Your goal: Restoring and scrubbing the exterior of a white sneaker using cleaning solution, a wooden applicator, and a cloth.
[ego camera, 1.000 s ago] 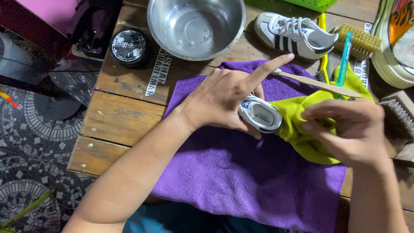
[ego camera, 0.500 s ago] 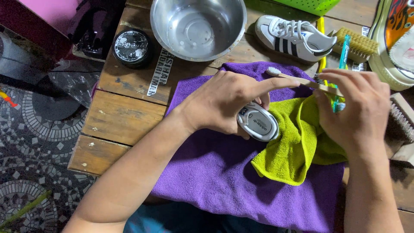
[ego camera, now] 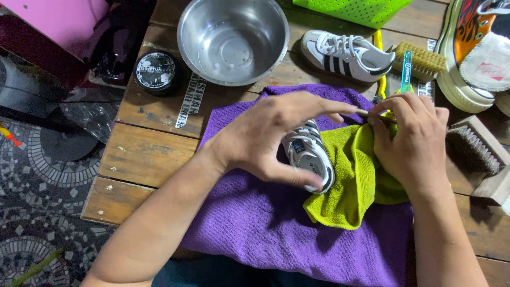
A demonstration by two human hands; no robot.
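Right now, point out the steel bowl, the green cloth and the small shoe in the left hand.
steel bowl (ego camera: 271,58), head view, on its right inner wall.
green cloth (ego camera: 348,186), head view, middle of the fold.
small shoe (ego camera: 308,154), head view, on its white sole.

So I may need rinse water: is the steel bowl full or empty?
Nearly empty: the steel bowl stands upright on the wooden table, its bare metal bottom showing, with only drops or a thin film of water.

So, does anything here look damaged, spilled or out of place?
Nothing stands out. The left hand holds a small white striped sneaker over the lime-green cloth on the purple towel. The right hand pinches a thin stick. The steel bowl sits upright, nothing spilled.
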